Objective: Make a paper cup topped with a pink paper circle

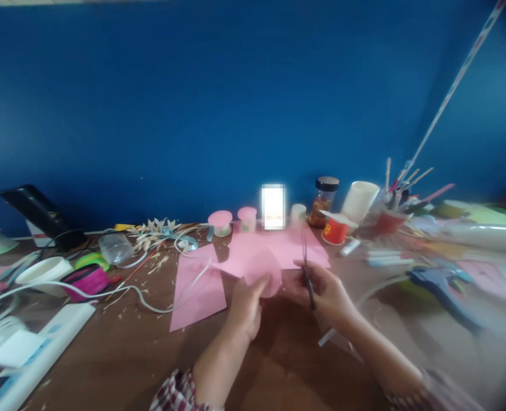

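Note:
My left hand (245, 305) is closed on a rounded piece of pink paper (264, 273), pinching its lower left edge and holding it up above the brown table (120, 354). My right hand (327, 291) is closed around the handles of a pair of dark scissors (306, 268), whose blades point upward just right of the paper piece. Larger pink sheets lie flat on the table behind and to the left, one (197, 285) near my left hand and one (278, 248) farther back.
A blue wall rises behind the table. At the back stand small pink-lidded pots (221, 221), a jar (323, 201), a red paper cup (335, 228) and a cup of pens (392, 214). A blue glue gun (443, 285) lies right. Cables, tape rolls (85, 279) and scraps crowd the left.

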